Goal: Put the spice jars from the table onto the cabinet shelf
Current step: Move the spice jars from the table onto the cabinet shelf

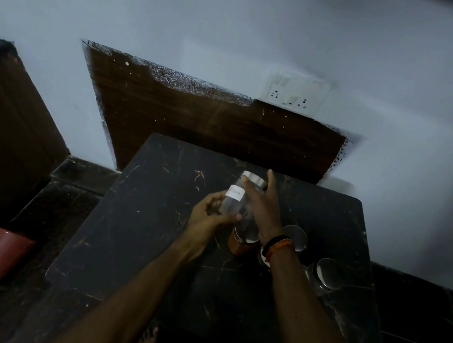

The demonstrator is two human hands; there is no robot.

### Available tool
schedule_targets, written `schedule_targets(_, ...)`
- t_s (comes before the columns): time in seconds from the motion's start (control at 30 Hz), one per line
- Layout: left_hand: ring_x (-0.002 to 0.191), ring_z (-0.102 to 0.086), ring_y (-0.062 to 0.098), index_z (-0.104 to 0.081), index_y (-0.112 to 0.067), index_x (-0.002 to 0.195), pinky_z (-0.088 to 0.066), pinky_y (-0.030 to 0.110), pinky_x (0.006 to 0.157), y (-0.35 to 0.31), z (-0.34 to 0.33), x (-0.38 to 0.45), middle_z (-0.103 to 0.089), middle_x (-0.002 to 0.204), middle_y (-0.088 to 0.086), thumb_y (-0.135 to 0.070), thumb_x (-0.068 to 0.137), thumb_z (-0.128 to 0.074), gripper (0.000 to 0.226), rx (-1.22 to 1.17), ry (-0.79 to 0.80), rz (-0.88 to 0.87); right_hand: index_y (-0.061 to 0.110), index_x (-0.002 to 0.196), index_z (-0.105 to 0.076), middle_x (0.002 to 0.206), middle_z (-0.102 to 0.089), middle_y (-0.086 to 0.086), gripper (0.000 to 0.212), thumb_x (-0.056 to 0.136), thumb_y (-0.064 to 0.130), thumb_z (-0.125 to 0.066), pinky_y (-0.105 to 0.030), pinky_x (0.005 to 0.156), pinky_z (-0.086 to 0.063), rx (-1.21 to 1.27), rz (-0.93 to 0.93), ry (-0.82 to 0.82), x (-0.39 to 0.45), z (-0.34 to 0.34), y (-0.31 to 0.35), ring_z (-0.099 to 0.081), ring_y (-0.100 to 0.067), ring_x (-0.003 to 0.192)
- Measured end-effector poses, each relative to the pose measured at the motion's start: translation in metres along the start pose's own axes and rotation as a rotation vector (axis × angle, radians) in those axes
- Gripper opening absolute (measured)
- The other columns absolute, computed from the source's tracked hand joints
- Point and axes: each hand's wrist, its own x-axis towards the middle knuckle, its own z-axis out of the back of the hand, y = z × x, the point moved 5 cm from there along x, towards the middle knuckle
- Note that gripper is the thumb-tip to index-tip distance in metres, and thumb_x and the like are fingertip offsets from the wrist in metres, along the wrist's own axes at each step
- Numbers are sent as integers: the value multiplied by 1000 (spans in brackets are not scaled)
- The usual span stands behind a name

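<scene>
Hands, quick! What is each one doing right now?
Left hand: fingers curled round the glass spice jar, holding it.
Right hand: fingers straight, resting against the same jar near its metal lid.

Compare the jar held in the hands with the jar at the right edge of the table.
The held jar is lifted and tilted, gripped by the left hand with the right hand against it; the edge jar stands upright on the table, untouched. The held jar shows a white label and orange-brown powder at its bottom; no label or contents can be made out on the edge jar. Both are clear with silvery lids.
</scene>
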Motion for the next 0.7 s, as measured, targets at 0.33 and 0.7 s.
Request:
schedule_targets(0.33,113,-67,28,-53,-16,134,-57,41,89,-20,-18,2,-63,128,14,-20,88,-70,49,-100,87,-64,22,151,-32,125,-57,-11,67,92,27,-64,-36,70,-58,374,28,36,-1,6,16,-68,-24,95)
schedule_targets(0.7,112,-66,37,-53,-17,134,-55,51,92,-42,-26,10,-67,120,17,-11,77,-77,62,-95,127,-134,16,149,-36,132,-54,-16,77,79,33,-62,-35,75,-59,347,114,136,2,10,44,-66,-26,101)
